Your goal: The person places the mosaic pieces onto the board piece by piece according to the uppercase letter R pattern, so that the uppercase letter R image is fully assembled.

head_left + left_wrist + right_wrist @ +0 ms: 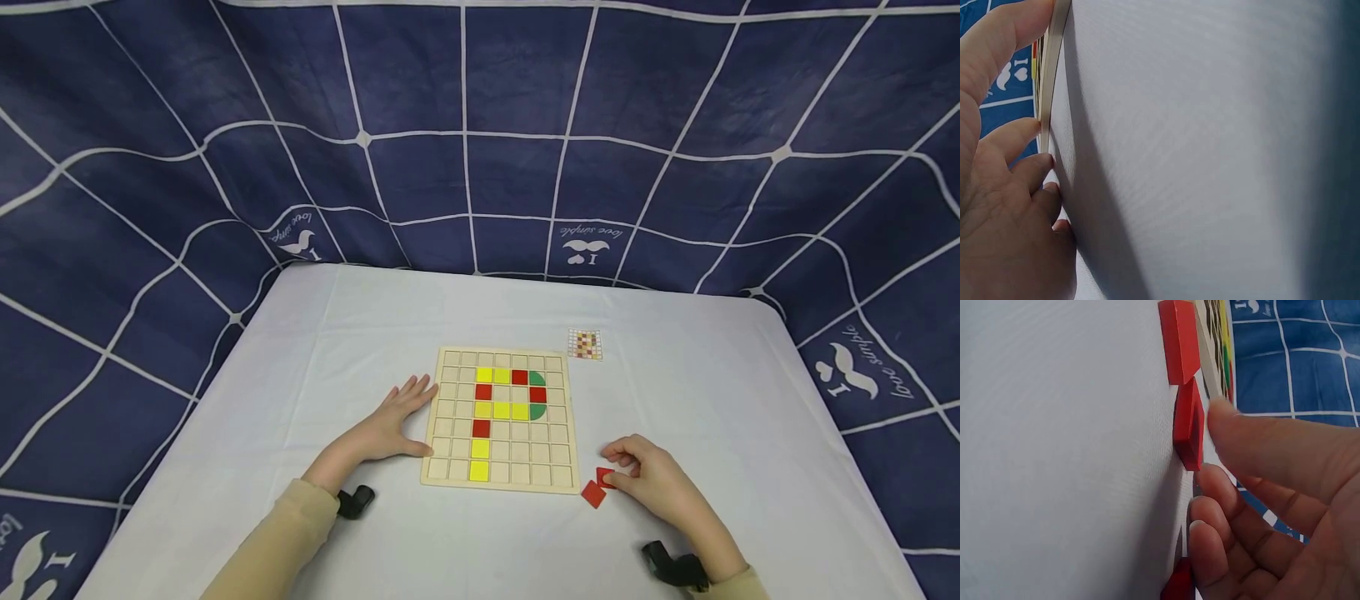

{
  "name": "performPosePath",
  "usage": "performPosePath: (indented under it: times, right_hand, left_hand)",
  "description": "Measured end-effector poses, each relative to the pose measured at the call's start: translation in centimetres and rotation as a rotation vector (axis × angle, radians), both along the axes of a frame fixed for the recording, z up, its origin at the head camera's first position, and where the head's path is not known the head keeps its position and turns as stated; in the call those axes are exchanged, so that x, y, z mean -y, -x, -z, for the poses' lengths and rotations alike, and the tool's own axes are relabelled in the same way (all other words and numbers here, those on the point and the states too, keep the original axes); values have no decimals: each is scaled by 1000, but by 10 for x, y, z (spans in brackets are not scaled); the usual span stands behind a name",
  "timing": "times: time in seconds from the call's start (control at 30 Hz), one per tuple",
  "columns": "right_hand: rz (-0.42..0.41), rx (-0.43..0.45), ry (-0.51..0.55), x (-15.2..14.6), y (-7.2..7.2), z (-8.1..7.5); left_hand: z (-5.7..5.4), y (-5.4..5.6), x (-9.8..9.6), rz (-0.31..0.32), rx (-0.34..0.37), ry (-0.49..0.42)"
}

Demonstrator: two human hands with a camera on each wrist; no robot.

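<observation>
A wooden grid board [501,487] lies on the table with yellow and red square tiles and two green quarter-round tiles in its cells. My left hand [386,429] has its fingers spread along the board's left edge, thumb and fingertips touching the rim. To the board's lower right lie two red square tiles, one [594,494] nearer me and another [604,476] partly under my right thumb. Above that tile, my right hand [656,479] hovers with thumb and fingers apart. The right wrist view shows a third red piece [1179,581] beneath the fingers, mostly hidden.
A small printed card [585,344] with a coloured grid pattern lies beyond the board's upper right corner. White cloth [360,325] covers the table. A dark blue curtain [517,75] with white lines hangs around its back and sides.
</observation>
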State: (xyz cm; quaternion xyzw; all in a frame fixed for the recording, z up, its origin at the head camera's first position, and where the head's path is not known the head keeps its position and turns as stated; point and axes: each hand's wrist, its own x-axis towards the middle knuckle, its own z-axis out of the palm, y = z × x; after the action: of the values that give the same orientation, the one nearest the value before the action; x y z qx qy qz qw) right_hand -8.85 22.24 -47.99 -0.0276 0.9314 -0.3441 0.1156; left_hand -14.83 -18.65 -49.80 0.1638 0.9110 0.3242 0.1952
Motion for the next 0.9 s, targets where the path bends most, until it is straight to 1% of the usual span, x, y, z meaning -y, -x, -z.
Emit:
performPosePath:
  times: [0.27,0.47,0.57,0.7,0.8,0.9]
  right_hand:
    - [-28,14,-46,2,0,3]
    - [-83,61,-90,7,3,-4]
    - [-92,80,-106,9,3,-5]
    - [-112,80,-93,8,3,-6]
    - [-141,81,-73,6,3,-8]
    - [-146,89,-56,3,4,-10]
  left_hand:
    - [0,-1,0,0,2,2]
    - [2,-1,-1,-6,4,3]
    - [5,-1,-1,-8,5,4]
    - [5,-1,-1,-8,1,11]
    - [4,-1,-1,-8,-3,11]
    - [2,-1,0,-6,-7,13]
